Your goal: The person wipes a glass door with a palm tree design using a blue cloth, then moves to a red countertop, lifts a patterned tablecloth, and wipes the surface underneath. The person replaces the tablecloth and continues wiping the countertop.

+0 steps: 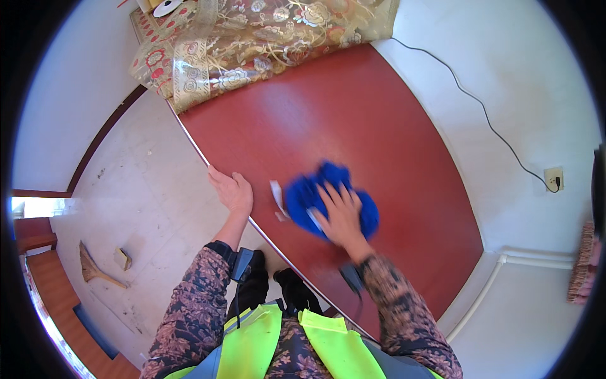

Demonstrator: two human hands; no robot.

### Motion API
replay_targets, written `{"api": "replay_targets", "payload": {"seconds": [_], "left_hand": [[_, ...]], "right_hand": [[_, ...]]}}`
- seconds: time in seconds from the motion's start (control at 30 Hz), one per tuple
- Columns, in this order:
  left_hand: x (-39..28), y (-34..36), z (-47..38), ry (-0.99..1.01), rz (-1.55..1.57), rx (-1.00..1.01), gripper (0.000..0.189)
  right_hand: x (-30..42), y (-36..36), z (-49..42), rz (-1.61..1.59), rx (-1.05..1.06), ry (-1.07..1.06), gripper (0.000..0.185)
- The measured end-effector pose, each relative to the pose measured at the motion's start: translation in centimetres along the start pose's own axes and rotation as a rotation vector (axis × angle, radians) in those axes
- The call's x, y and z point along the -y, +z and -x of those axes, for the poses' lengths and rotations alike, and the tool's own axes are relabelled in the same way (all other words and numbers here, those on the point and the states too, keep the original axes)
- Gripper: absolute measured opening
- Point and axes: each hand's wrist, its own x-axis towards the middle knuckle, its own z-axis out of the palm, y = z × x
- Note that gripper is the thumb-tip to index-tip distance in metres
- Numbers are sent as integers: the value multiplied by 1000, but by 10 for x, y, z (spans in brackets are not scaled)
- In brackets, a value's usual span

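My right hand [339, 215] presses a bunched blue cloth [296, 201] onto the red tabletop [388, 142], fingers spread over the fabric. The cloth's edges are blurred. A whitish strip shows beside my right thumb; whether it belongs to the cloth I cannot tell. My left hand [233, 193] rests at the table's pale metal edge strip [190, 137], fingers pointing away from me and holding nothing. Between both hands a thin white strip [276, 193] lies on the red surface, with a smaller pale scrap [281, 216] near it.
A clear-topped floral tablecloth [265, 42] is folded back over the table's far end. Against the white wall, a black cable [483, 111] runs to an outlet [553, 179]. A broom [94, 267] and a small block-like object [122, 258] lie on the floor at left.
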Motion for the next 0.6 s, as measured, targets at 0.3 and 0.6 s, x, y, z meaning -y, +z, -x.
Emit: {"api": "replay_targets", "payload": {"seconds": [0.3,0.6], "left_hand": [[9,7,1,23,105,-37,63],[14,11,2,54,317,-154,56]], "right_hand": [[28,0,30,50,193,-36,63],[100,63,-271,-76,-186,-225,52]]}}
